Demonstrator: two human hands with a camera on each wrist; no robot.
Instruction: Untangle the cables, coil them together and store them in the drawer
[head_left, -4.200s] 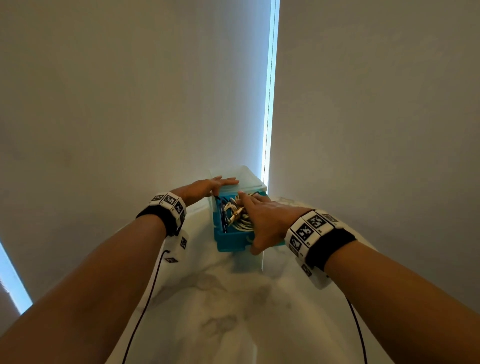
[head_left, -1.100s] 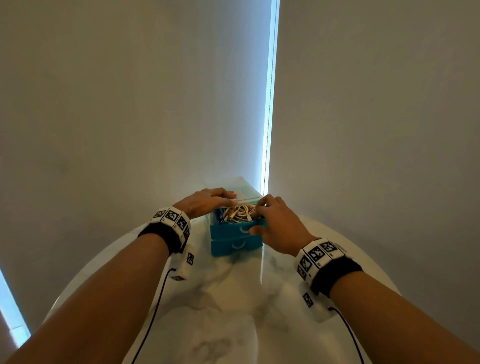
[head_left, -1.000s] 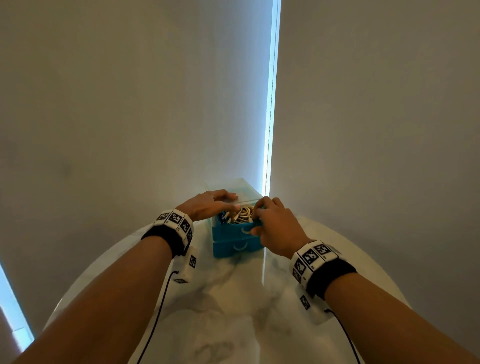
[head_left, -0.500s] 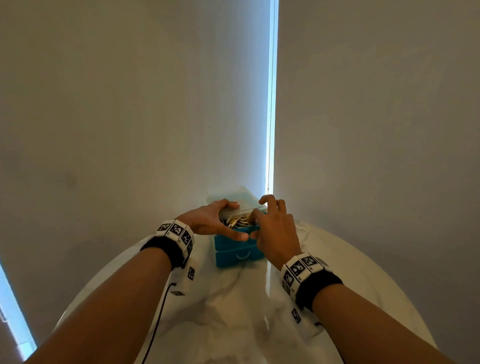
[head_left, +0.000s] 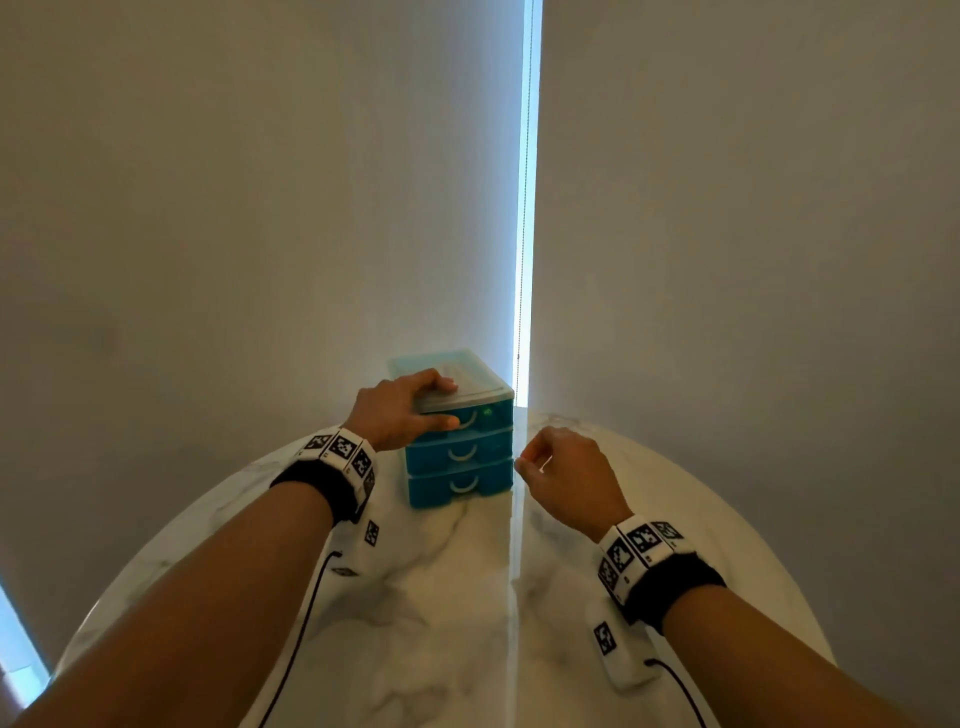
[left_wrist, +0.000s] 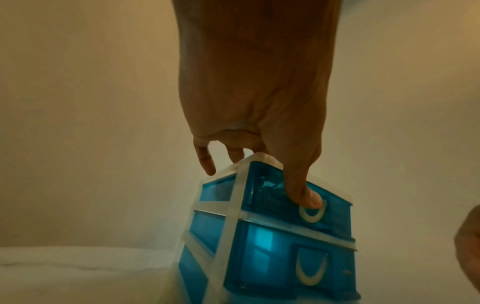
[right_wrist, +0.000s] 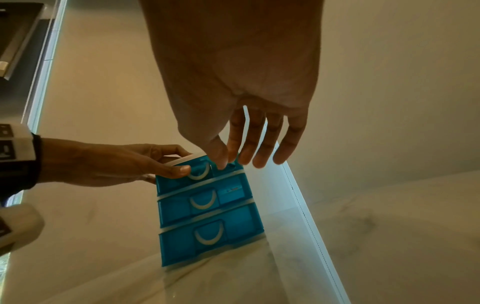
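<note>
A blue three-drawer unit (head_left: 460, 452) (left_wrist: 272, 236) (right_wrist: 207, 207) stands at the far side of the marble table (head_left: 441, 613), with all three drawers closed. My left hand (head_left: 449, 405) grips its top front edge: the fingers lie over the pale lid and the thumb (left_wrist: 307, 198) presses the top drawer's front beside the handle. My right hand (head_left: 527, 462) (right_wrist: 246, 156) hovers just right of the unit with its fingers relaxed and holds nothing. The cables are hidden inside the top drawer.
Pale blinds (head_left: 260, 208) hang right behind the unit, with a bright vertical gap (head_left: 525, 208) between them. The round table's rim (head_left: 753, 530) curves close on both sides. Thin black wires (head_left: 306, 623) run from my wrist bands.
The top drawer, open with the coiled cables in it, is now pushed shut. My right hand has come off the drawer and drawn back to the right. My left hand stays on the unit.
</note>
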